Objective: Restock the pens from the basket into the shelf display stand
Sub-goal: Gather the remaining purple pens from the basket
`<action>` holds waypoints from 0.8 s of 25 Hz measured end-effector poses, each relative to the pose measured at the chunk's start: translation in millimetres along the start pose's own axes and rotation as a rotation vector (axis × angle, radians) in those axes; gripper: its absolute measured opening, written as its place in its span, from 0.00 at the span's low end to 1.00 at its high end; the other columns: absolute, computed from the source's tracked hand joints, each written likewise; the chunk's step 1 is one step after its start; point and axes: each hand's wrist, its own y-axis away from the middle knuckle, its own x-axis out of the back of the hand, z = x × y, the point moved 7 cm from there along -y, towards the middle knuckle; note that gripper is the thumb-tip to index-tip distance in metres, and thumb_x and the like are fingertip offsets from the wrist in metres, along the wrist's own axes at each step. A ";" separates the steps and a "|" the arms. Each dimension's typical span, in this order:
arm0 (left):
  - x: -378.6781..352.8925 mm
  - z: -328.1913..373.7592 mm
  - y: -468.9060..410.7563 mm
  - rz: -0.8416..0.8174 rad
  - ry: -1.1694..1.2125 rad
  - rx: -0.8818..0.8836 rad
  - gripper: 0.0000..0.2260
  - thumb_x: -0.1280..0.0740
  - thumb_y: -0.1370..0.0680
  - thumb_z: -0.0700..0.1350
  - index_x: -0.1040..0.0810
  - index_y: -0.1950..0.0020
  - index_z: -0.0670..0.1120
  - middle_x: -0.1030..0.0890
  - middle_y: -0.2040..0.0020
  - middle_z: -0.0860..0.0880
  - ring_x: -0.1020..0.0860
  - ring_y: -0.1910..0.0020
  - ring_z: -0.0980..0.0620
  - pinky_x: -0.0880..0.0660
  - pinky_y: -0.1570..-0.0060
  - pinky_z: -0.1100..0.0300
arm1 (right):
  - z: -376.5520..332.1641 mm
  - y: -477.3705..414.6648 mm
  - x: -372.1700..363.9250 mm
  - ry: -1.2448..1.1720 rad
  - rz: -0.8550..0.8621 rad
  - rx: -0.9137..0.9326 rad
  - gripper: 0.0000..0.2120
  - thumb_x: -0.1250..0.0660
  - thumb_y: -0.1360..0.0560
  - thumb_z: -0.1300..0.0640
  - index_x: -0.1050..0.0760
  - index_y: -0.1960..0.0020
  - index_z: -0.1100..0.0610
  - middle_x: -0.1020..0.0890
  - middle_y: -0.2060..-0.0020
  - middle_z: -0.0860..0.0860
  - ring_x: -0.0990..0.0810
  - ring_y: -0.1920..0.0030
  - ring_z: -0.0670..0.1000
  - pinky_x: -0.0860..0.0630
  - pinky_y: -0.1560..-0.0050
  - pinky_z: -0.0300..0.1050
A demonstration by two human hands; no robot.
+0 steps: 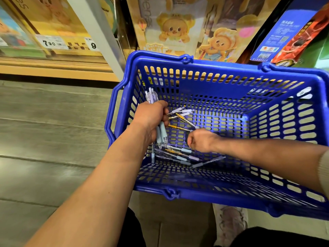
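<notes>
Two bare forearms reached into a blue slotted plastic basket [222, 195]. The left hand [151, 118] clutched a bundle of pale lilac pens [161, 134]; the right hand [201, 139], curled closed, gathered loose pens [179, 157] from the basket floor. Next probably: carrying them to the shelf stand.

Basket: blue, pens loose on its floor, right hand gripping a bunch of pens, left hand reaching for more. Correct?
One error: the hands are swapped. The head view shows the left hand gripping the bunch of pens and the right hand reaching for the loose pens on the blue basket's floor.
</notes>
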 end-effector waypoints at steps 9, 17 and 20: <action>-4.0 -2.2 -1.2 -0.008 0.039 0.038 0.07 0.36 0.17 0.39 0.23 0.41 0.38 0.17 0.68 0.48 0.23 0.74 0.54 0.20 0.70 0.60 | -4.0 0.5 -24.6 0.101 0.071 0.091 0.10 0.27 0.24 0.51 0.23 0.46 0.53 0.24 0.54 0.49 0.21 0.53 0.53 0.26 0.56 0.43; 3.1 -3.3 -9.1 0.029 0.036 0.032 0.10 0.40 0.15 0.40 0.26 0.34 0.41 0.13 0.54 0.44 0.15 0.61 0.48 0.17 0.54 0.52 | -3.3 -4.2 -15.6 -0.020 -0.038 -0.025 0.01 0.29 0.22 0.57 0.21 0.50 0.51 0.17 0.52 0.49 0.18 0.54 0.48 0.20 0.56 0.41; 4.5 -3.9 -11.7 0.071 0.005 0.030 0.09 0.39 0.15 0.39 0.25 0.37 0.42 0.16 0.48 0.42 0.18 0.58 0.47 0.18 0.52 0.50 | -4.9 3.4 11.4 -0.152 -0.060 -0.042 0.03 0.32 0.21 0.58 0.22 0.51 0.50 0.17 0.51 0.48 0.18 0.50 0.47 0.20 0.49 0.41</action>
